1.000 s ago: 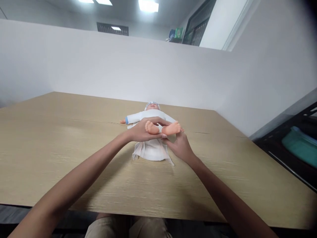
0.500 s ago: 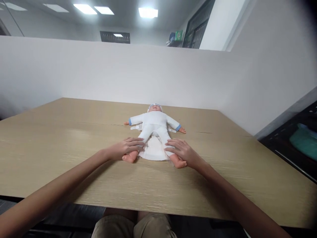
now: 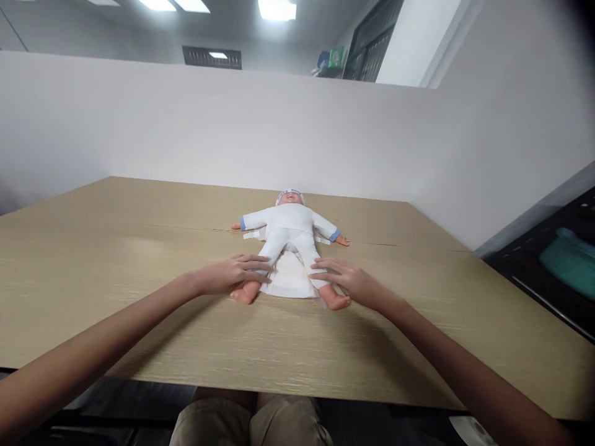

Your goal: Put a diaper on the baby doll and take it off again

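Note:
A baby doll point(image 3: 291, 218) in a white suit with blue cuffs and a printed cap lies on its back, head away from me, arms spread and legs apart. Beneath its hips and between its legs is an unfolded white diaper point(image 3: 289, 280), its tabs showing at both sides of the waist. My left hand point(image 3: 235, 274) lies over the doll's lower leg on the left, fingers stretched out. Across the lower leg on the right, my right hand point(image 3: 351, 280) rests with fingers extended and slightly apart. The doll's bare feet show near my wrists.
The doll lies on a wide wood-grain table point(image 3: 153, 266), whose near edge is just above my knees. A white wall point(image 3: 260, 124) runs along the far side, with a window above it. A dark case with green cloth point(image 3: 569, 260) stands at the right.
My right hand has shifted slightly up and its fingers have straightened over the leg, uncovering more of the foot. The left hand stays nearly in place. The view has tipped down slightly.

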Motion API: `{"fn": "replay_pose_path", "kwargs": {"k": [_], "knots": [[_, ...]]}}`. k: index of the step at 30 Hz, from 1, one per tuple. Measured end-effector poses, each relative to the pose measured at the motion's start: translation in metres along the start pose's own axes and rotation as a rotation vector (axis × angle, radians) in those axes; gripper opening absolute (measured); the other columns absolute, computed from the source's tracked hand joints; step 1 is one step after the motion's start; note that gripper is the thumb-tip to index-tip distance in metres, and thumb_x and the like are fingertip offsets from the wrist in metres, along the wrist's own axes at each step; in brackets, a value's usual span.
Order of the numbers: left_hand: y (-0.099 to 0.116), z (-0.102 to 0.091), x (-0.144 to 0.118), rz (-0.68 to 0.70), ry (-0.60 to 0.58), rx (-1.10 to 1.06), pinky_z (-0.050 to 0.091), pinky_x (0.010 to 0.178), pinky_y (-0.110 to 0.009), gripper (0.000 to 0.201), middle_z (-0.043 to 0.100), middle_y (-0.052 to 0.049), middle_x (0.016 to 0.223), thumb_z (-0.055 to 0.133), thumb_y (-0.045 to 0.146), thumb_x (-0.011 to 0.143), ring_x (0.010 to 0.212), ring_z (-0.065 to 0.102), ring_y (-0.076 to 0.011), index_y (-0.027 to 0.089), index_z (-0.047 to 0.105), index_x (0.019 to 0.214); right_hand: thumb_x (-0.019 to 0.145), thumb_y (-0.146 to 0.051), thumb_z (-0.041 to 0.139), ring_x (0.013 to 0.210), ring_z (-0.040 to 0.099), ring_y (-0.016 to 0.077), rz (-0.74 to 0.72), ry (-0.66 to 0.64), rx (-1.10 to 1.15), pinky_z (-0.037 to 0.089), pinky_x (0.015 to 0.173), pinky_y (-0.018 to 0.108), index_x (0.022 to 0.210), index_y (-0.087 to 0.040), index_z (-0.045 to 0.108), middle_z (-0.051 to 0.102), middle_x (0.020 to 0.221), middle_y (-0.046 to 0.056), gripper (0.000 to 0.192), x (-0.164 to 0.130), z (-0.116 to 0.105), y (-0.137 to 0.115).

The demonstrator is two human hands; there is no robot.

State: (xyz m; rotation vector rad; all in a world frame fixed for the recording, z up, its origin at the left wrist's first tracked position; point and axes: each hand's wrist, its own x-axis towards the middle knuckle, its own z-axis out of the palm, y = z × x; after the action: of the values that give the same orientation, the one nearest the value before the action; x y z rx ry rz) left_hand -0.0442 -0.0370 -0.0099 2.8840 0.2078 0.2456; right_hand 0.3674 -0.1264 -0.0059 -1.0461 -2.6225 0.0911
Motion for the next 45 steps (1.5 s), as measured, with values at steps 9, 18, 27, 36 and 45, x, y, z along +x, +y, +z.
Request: {"fn": "replay_pose_path", "kwargs": {"k": [9, 18, 27, 36, 45], "knots": [[0.047, 0.008, 0.033, -0.356, 0.133, 0.031, 0.045, 0.114, -0.058, 0.057, 0.065, -0.013, 0.14, 0.07, 0.06, 0.097, 0.132, 0.051, -0.0395, 0.021, 0.06, 0.138, 0.098, -0.05, 0.076, 0.142, 0.059, 0.0378, 0.199, 0.084, -0.058, 0.052, 0.116, 0.055, 0.147, -0.021, 0.066, 0.062, 0.151, 0.018, 0.058, 0.009, 0.006, -0.052], [0.045, 0.025, 0.049, -0.49, 0.281, 0.109, 0.045, 0.102, -0.052, 0.015, 0.07, -0.011, 0.121, 0.053, 0.029, 0.105, 0.116, 0.054, -0.0349, 0.02, 0.064, 0.111, 0.102, -0.01, 0.051, 0.124, 0.065, 0.0332, 0.348, 0.142, -0.259, 0.053, 0.102, 0.046, 0.13, -0.02, 0.071, 0.069, 0.133, 0.015, 0.036, 0.024, 0.034, -0.067], [-0.014, -0.032, 0.084, -0.511, 0.596, -0.271, 0.043, 0.105, -0.044, 0.025, 0.067, -0.007, 0.112, 0.052, 0.04, 0.102, 0.114, 0.057, -0.029, 0.021, 0.067, 0.1, 0.105, -0.03, 0.047, 0.081, 0.057, 0.022, 0.373, 0.322, 0.084, 0.04, 0.074, 0.033, 0.089, -0.022, 0.058, 0.064, 0.089, 0.005, 0.02, 0.079, -0.02, -0.007], [-0.113, -0.043, 0.137, -0.661, 0.624, -0.842, 0.045, 0.098, -0.036, 0.024, 0.069, -0.006, 0.113, 0.062, 0.04, 0.095, 0.108, 0.061, -0.0263, 0.019, 0.064, 0.105, 0.101, -0.05, 0.054, 0.092, 0.063, 0.0251, 0.667, 0.374, 0.452, 0.044, 0.079, 0.03, 0.1, -0.02, 0.071, 0.076, 0.1, 0.006, 0.035, 0.146, -0.004, 0.09], [-0.12, -0.014, 0.131, -0.685, 0.594, -1.066, 0.049, 0.103, -0.039, 0.045, 0.075, -0.011, 0.117, 0.066, 0.05, 0.091, 0.113, 0.067, -0.028, 0.016, 0.067, 0.12, 0.098, -0.059, 0.056, 0.104, 0.071, 0.0284, 0.687, 0.291, 0.665, 0.056, 0.092, 0.035, 0.107, -0.019, 0.076, 0.08, 0.113, 0.008, 0.045, 0.143, 0.024, 0.117]]}}
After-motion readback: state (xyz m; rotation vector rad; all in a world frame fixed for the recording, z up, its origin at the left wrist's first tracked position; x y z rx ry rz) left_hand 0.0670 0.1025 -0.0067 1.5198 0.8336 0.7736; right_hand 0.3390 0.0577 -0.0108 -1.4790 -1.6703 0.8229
